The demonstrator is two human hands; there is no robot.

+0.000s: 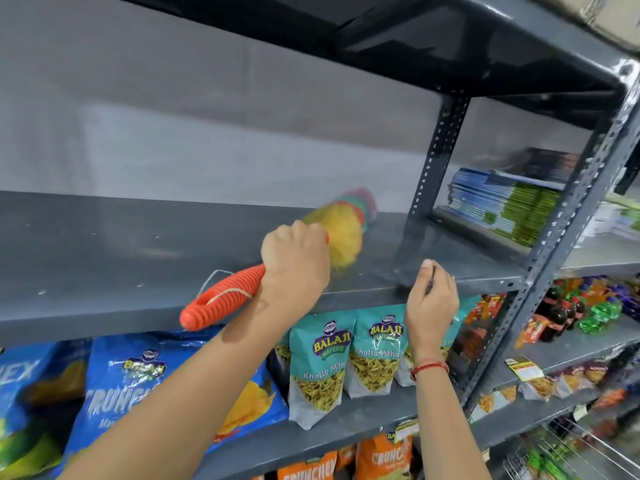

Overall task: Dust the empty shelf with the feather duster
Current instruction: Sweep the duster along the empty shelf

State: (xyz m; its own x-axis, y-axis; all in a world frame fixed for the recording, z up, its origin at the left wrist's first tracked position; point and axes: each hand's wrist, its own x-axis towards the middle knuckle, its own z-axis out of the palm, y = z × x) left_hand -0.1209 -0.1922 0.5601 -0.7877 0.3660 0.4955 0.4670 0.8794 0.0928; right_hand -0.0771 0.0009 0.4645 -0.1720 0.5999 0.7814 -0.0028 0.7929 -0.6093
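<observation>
Head view: the left hand (295, 261) is a closed grip around the ribbed orange handle of the feather duster (277, 265), which lies on the empty shelf (104, 244). Its long axis runs from the handle end, hanging out past the shelf's front edge at lower left, up and right to the blurred yellow and multicoloured head (343, 230) just beyond the knuckles, near the shelf's right end by the perforated upright (440, 150). The right hand (431, 303) is at the front lip, fingers loosely curled, holding nothing that shows. Most bare shelf stretches left of the head, so I judge the next sweep goes leftward, led by the left hand. Snack bags (322, 365) sit below.
</observation>
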